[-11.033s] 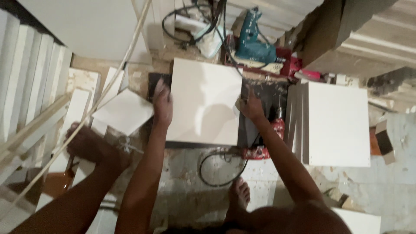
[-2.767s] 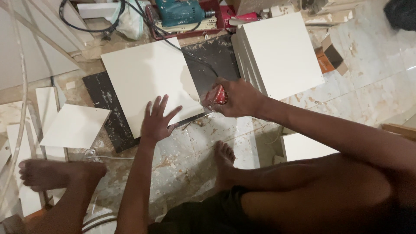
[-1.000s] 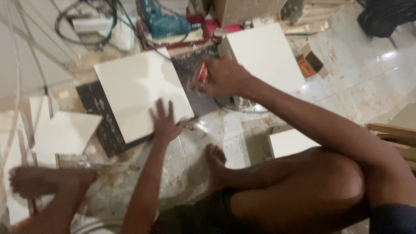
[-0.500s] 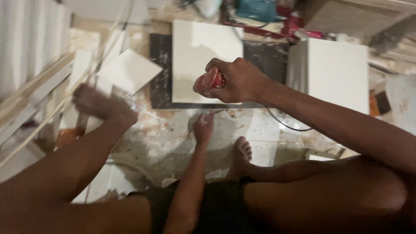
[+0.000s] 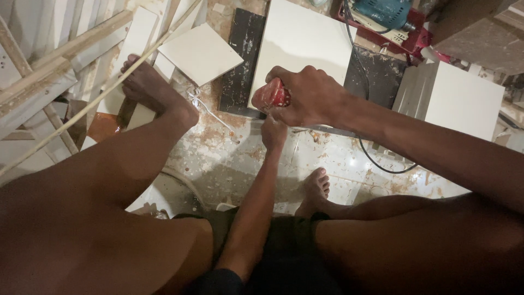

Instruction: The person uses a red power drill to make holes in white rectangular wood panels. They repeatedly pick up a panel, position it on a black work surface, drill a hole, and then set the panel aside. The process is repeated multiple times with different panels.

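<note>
My right hand (image 5: 308, 97) is closed around a small red-handled tool (image 5: 270, 95), held over the near edge of a large white tile (image 5: 303, 46). The tile lies on a dark board (image 5: 243, 65) on the floor. My left hand (image 5: 273, 133) reaches forward below the right hand, near the tile's front edge; its fingers are partly hidden and I cannot tell if it grips anything. My bare feet (image 5: 316, 188) rest on the dusty floor.
A smaller white tile (image 5: 201, 53) lies to the left. A stack of white tiles (image 5: 456, 98) stands at right. A blue power tool (image 5: 382, 13) on a red case sits at the back, with a black cable (image 5: 376, 158) trailing. Wooden slats (image 5: 49, 71) crowd the left.
The view has swung around. My right hand with the red tool has come toward the tile's near edge, and my left hand has come off the tile and dropped below it.
</note>
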